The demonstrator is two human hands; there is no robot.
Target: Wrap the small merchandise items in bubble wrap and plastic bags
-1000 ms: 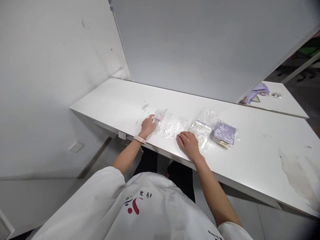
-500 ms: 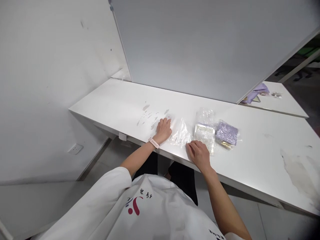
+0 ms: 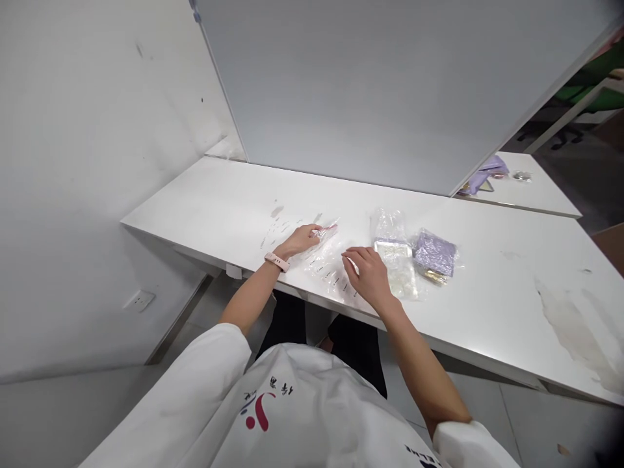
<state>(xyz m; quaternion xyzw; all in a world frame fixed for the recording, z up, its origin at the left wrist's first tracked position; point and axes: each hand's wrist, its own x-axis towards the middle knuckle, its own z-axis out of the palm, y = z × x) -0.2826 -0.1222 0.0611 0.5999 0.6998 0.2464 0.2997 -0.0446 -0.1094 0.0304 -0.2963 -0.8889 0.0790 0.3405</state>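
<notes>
Now | left hand (image 3: pixel 301 240): grip pinching clear bag (image 3: pixel 332 259) | right hand (image 3: pixel 370 274): grip unclenched | bag print (image 3: pixel 327 275): illegible

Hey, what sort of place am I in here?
Probably an office or shared workroom: there's a long white table, a tall grey partition rising along its far edge, and a second white table beyond the partition.

A grey panel (image 3: pixel 370 91) stands right of a wall socket (image 3: pixel 139 301).
</notes>
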